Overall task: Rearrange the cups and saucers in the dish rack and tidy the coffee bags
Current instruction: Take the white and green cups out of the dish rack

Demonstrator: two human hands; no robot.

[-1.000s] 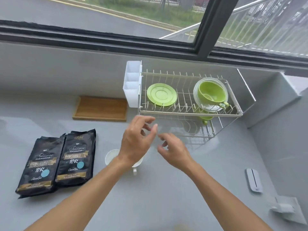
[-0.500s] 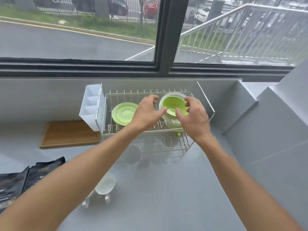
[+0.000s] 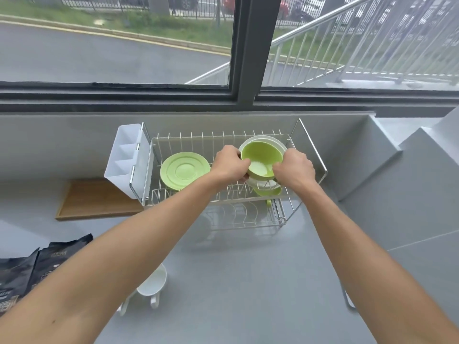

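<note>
A two-tier wire dish rack stands on the grey counter under the window. On its upper tier a green saucer leans at the left. At the right a green cup sits on a white saucer. My left hand grips the cup's left side and my right hand grips its right side. Another green cup shows partly below them. A white cup rests on the counter under my left forearm. Two black coffee bags lie at the left edge.
A white cutlery holder hangs on the rack's left end. A wooden board lies left of the rack against the back wall. A raised grey ledge borders the counter on the right.
Both hands rose from the counter to the rack's upper tier and closed on the green cup. The view moved closer and to the right, pushing the coffee bags to the left edge.
</note>
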